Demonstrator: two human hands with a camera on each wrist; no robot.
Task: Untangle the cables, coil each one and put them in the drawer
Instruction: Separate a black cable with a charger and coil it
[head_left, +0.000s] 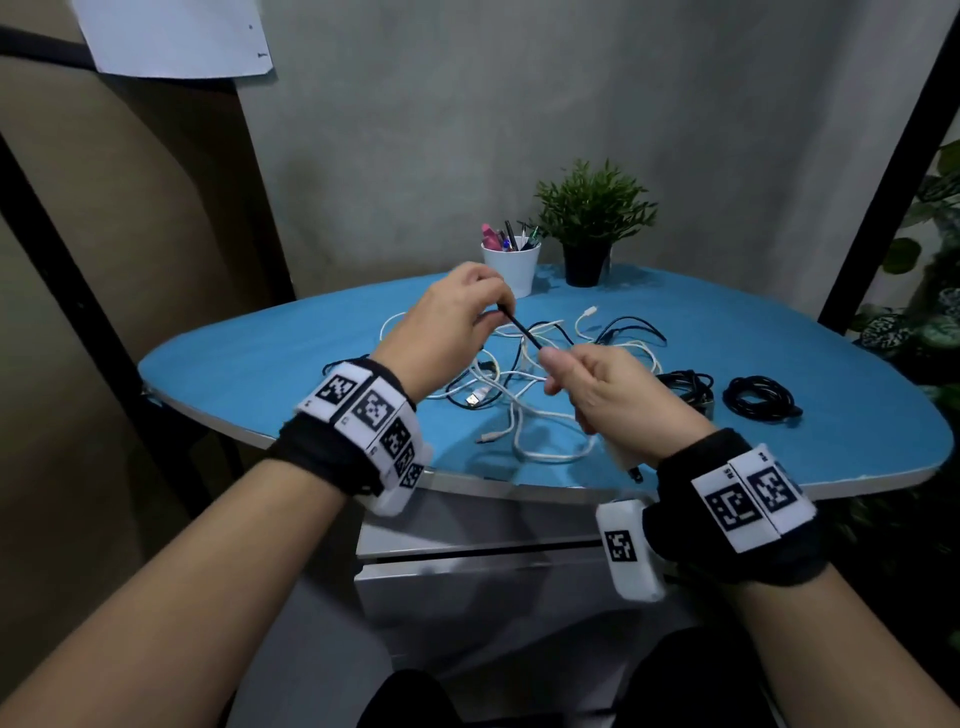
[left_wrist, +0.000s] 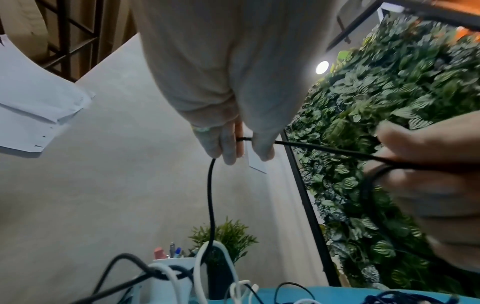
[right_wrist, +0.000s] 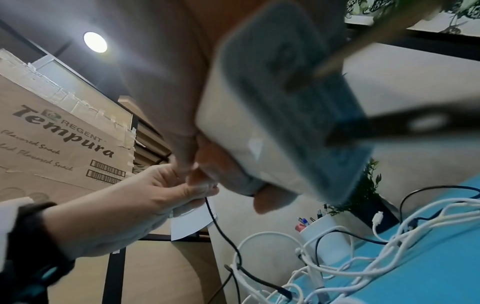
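A black cable (head_left: 522, 330) runs taut between my two hands above the blue table (head_left: 779, 353). My left hand (head_left: 493, 312) pinches its far end, and in the left wrist view the cable (left_wrist: 211, 205) drops from the fingers (left_wrist: 233, 148) into the tangle. My right hand (head_left: 550, 364) grips the near end, with a white plug adapter (head_left: 621, 460) tucked in its palm. That adapter (right_wrist: 285, 123), prongs out, fills the right wrist view. A tangle of white and black cables (head_left: 519, 395) lies under both hands. Two coiled black cables (head_left: 761, 397) sit at the right.
A white pen cup (head_left: 511, 267) and a potted plant (head_left: 589, 223) stand at the table's back. A white drawer unit (head_left: 467, 582) sits under the near table edge. There is a cardboard box (right_wrist: 64, 144) to the left and a leafy wall (left_wrist: 389, 102) to the right.
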